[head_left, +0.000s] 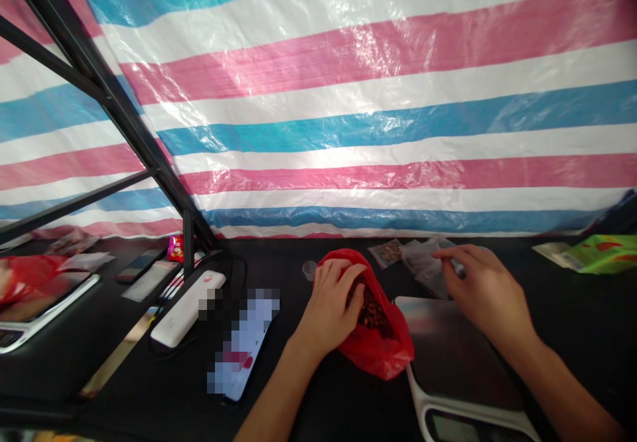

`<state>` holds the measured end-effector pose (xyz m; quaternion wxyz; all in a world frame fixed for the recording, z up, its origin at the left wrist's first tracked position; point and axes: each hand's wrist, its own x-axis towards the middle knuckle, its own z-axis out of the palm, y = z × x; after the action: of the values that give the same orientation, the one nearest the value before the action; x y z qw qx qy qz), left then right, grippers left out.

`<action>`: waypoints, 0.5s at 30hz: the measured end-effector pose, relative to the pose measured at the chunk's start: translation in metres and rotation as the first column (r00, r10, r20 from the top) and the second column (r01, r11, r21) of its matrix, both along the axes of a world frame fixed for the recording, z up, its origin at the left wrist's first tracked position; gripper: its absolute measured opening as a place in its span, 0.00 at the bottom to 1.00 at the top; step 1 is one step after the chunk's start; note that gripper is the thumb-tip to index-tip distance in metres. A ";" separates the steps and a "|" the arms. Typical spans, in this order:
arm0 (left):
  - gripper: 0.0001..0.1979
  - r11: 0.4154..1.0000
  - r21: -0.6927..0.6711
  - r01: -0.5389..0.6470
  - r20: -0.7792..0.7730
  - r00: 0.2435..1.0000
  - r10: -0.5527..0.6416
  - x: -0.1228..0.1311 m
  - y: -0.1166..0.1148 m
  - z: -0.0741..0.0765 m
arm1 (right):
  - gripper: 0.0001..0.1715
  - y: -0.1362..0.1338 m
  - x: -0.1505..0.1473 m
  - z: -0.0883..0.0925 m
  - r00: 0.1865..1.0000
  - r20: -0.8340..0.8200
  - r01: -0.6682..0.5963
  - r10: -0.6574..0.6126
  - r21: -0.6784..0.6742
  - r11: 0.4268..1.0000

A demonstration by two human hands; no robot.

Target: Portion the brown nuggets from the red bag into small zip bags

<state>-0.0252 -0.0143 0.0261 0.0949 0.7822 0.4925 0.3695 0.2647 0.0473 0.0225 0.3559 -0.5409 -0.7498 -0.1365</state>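
My left hand (332, 299) rests on an open red plastic bag (378, 349) full of small brown pieces, its fingers curled into the bag's mouth. Reaching past the steel pan of a digital scale (450, 356), my right hand (480, 286) pinches a small clear plastic pouch (428, 266) with closed fingers. A filled little clear pouch of brown bits (385, 252) lies just behind the red bag. A small clear cup (309, 269) stands left of the bag.
A striped pink, blue and white tarp (378, 110) hangs behind the black table. A phone (241, 346), a white power bank (186, 309), black metal frame bars (124, 117), another scale (47, 309) at left and green packets (594, 253) at right lie around.
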 end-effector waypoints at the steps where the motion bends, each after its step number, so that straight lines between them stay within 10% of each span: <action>1: 0.16 1.000 0.003 0.005 -0.007 1.000 -0.005 0.000 0.000 0.000 | 0.14 0.002 0.003 -0.002 0.999 0.038 0.019 -0.019 -0.003 1.000; 15: 0.16 0.995 0.015 0.096 0.054 0.994 -0.097 0.004 0.001 -0.003 | 0.11 -0.007 -0.025 0.016 0.918 -0.206 -0.316 0.338 0.133 0.939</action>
<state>-0.0217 -0.0133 0.0234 0.1212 0.7954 0.4491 0.3886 0.2392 0.0404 0.0387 0.4824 -0.4017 -0.7768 -0.0490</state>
